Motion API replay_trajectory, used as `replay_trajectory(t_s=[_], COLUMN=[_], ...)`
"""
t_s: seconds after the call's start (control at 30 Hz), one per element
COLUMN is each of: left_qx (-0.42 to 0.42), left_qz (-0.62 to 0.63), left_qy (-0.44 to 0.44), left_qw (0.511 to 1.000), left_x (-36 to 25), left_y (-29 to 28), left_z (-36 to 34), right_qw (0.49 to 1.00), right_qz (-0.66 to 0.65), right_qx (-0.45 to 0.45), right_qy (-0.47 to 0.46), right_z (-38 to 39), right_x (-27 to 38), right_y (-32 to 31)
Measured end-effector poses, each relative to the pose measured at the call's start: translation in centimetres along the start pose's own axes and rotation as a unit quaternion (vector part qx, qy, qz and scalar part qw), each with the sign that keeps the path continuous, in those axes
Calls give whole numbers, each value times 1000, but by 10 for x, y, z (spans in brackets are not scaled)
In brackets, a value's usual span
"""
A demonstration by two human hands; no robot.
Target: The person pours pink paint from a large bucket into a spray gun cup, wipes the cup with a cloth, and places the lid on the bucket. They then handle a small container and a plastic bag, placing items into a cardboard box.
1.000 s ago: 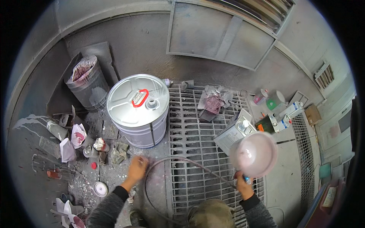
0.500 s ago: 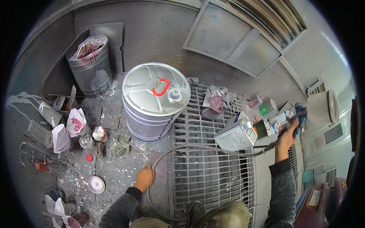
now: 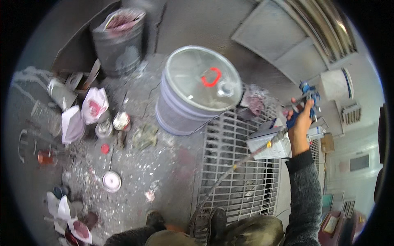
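My right hand (image 3: 299, 123) is raised at the right, gripping a blue spray gun (image 3: 310, 98) with a whitish cup (image 3: 336, 85) on it, tilted sideways. A hose (image 3: 242, 161) runs from the gun down over the metal grating (image 3: 230, 176) to low centre. My left hand (image 3: 172, 226) is down at the lower edge between my boots, mostly hidden and blurred, beside the hose; its fingers cannot be made out. A large silver-lidded drum (image 3: 196, 90) with a red handle stands above the grating's left, and a metal can (image 3: 262, 145) sits behind my right arm.
A lined waste bin (image 3: 118, 49) stands at the back left. Paper strainers (image 3: 73, 127), jars, cups and a loose lid (image 3: 111, 181) lie on the spattered floor at left. Wall panels and vents (image 3: 295, 41) are at upper right, red containers (image 3: 336, 229) at lower right.
My right hand has raised the gun higher, tilting its cup sideways, and the hose is drawn straighter. My left hand has dropped to the lower edge. The view has turned.
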State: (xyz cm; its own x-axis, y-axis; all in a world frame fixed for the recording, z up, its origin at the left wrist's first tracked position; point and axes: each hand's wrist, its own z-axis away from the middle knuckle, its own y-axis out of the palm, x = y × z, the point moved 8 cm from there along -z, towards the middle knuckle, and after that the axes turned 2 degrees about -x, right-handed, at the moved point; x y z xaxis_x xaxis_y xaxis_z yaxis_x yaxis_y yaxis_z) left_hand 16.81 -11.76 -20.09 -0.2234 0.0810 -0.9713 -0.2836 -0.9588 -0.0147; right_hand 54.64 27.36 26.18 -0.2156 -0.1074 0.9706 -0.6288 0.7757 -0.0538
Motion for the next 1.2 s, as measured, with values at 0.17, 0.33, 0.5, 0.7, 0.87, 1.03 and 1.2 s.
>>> replay_trajectory(t_s=[0.17,0.33,0.5,0.7,0.87,1.03,1.2], left_qx=[-352,-667,-703,-718,-699,-721,-696], left_qz=[-105,-98,-92,290,232,-25,49], left_qy=[-222,-305,-322,-71,13,-47,50], left_qw=[903,673,627,628,676,691,715], left_x=[2,-36,-32,-62,-166,-261,-299], left_y=[-127,-164,-151,-172,-213,-239,-257], left_z=[127,230,241,219,207,212,197], right_qw=[990,948,890,864,824,829,849], right_qz=[63,147,205,114,131,34,-12], right_qx=[105,204,283,398,472,526,490], right_qy=[69,195,294,286,286,189,197], right_z=[101,215,312,331,312,297,289], right_x=[-108,-209,-271,-240,-188,-105,-59], right_y=[-23,-67,-90,-37,17,61,83])
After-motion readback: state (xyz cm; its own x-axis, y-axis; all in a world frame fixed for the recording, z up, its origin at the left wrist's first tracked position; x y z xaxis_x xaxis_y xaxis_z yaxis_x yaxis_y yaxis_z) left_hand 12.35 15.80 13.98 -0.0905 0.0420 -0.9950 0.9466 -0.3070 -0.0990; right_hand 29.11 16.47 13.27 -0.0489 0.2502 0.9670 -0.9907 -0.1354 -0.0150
